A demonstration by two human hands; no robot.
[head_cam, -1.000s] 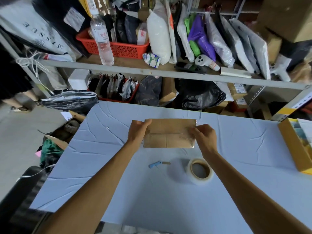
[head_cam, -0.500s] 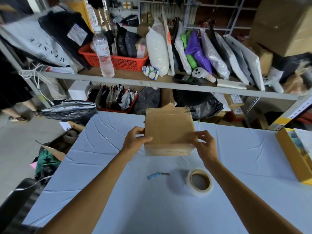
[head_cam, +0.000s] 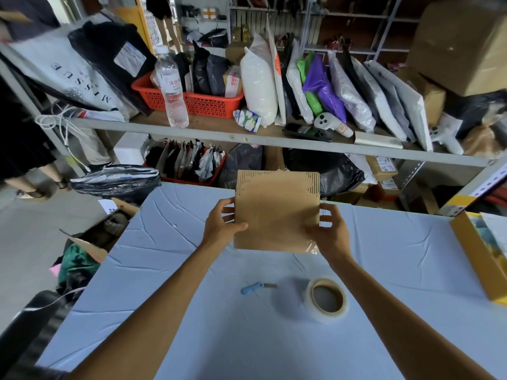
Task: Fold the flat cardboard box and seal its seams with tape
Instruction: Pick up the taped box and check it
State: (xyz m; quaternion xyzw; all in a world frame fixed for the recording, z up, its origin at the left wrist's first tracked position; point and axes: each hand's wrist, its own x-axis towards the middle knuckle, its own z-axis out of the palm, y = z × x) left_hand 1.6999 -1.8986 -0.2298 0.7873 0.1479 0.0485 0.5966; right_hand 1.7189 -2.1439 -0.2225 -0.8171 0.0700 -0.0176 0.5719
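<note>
Cardboard box (head_cam: 277, 212) stands between the two hands, held up above the far part of the desk (head_cam: 384, 256), its broad brown face turned toward the camera and its upper edge showing the corrugated fluting. The left hand (head_cam: 222, 226) grips the box's left edge low down, thumb pressed across the front face and fingers curled around behind it. The right hand (head_cam: 327, 231) is at the box's right edge, thumb laid on the front near the lower right corner, where a strip of clear tape glints; its other fingers are spread and loosely bent just beside the edge, and whether they touch the cardboard cannot be told. The box's lower edge sits near the desk's blue cloth, but contact cannot be made out. Nearer the camera, well apart from the box, a roll of clear tape (head_cam: 327, 299) lies flat on the cloth below the right hand, and just to its left lies a small blue-handled cutter (head_cam: 258, 287). At the desk's right edge is a yellow box (head_cam: 478, 256). Behind the desk runs a grey shelf (head_cam: 192, 131) crowded with goods: a water bottle (head_cam: 171, 86) standing in front of a red basket (head_cam: 203, 101), and a row of white, purple and grey parcels leaning together.
</note>
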